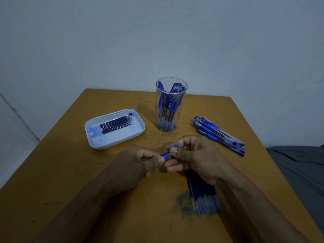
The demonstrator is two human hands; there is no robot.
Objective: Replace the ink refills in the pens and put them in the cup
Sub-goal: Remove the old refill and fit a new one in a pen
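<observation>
A blue pen (pixel 166 155) is held between both hands above the middle of the wooden table (pixel 70 172). My left hand (pixel 138 162) pinches its near end and my right hand (pixel 192 158) grips the rest, hiding most of it. Behind them stands a clear cup (pixel 171 104) holding several blue pens. A pile of several blue pens (pixel 219 135) lies on the table to the right. A white tray (pixel 114 128) at the left holds several dark refills. More refills (pixel 203 199) lie under my right forearm.
A blue ink stain (pixel 183 202) marks the table near the front. The table's back edge meets a pale wall. Grey cloth (pixel 301 172) lies off the table's right edge.
</observation>
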